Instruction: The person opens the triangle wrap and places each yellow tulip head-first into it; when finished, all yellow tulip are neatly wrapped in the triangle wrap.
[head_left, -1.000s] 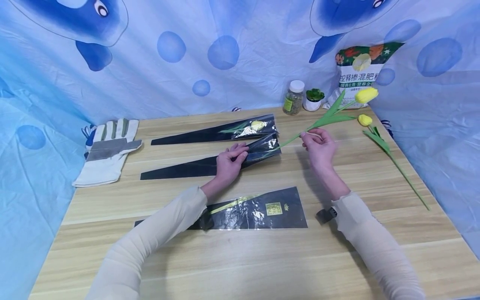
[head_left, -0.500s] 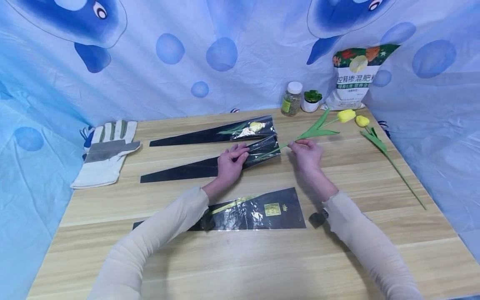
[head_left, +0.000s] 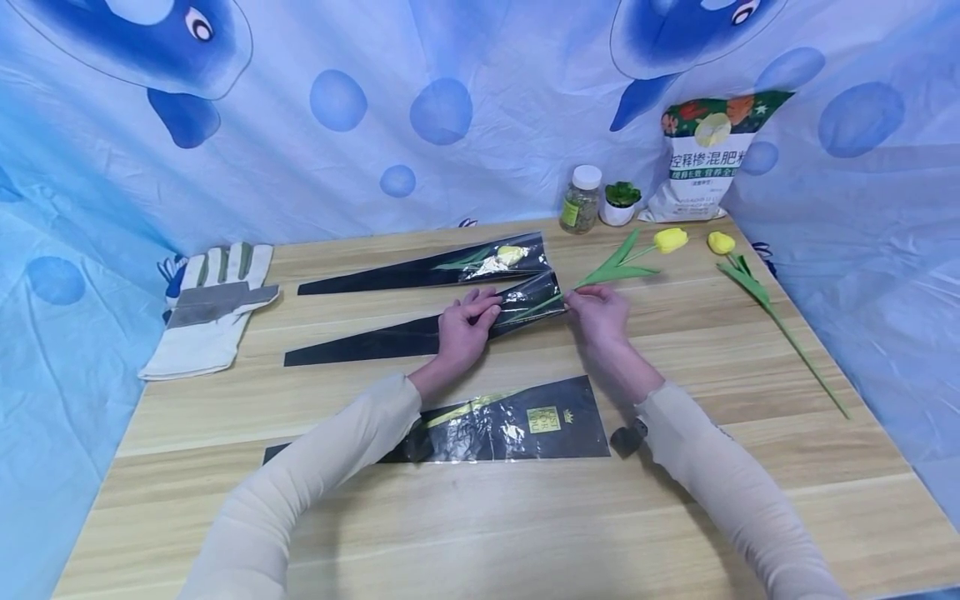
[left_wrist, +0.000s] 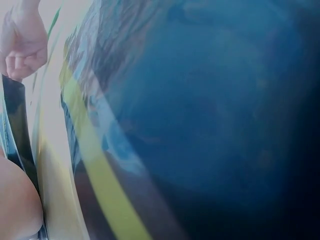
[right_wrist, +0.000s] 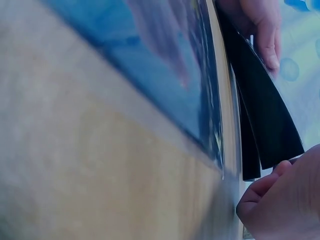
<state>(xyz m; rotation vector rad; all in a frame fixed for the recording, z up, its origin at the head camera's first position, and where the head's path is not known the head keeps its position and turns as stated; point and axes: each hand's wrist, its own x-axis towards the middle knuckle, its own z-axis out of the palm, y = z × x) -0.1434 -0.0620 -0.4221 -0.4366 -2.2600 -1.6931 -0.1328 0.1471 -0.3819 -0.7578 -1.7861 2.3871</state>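
Observation:
My left hand [head_left: 463, 321] grips the middle black-and-clear flower sleeve [head_left: 375, 337] near its wide mouth, with its fingers [right_wrist: 264, 35] over the lifted upper layer. My right hand [head_left: 597, 310] pinches the green stem of a yellow tulip [head_left: 670, 240] right at that mouth. The lower stem lies inside the sleeve, while the leaves and bud stick out to the right. In the right wrist view, my right hand [right_wrist: 285, 200] sits just beside the sleeve's open end [right_wrist: 265, 125].
Behind lies a sleeve [head_left: 420, 268] holding a tulip, and a flat sleeve [head_left: 525, 425] lies under my forearms. A loose tulip [head_left: 757, 287] lies at right, a work glove [head_left: 213, 304] at left. A jar [head_left: 581, 200], small pot [head_left: 621, 202] and fertilizer bag [head_left: 705, 158] stand at the back.
My right hand has moved left and down with the tulip, sliding its stem further into the sleeve. The bud has dropped from mid-air to near the table. The left hand has stayed in place.

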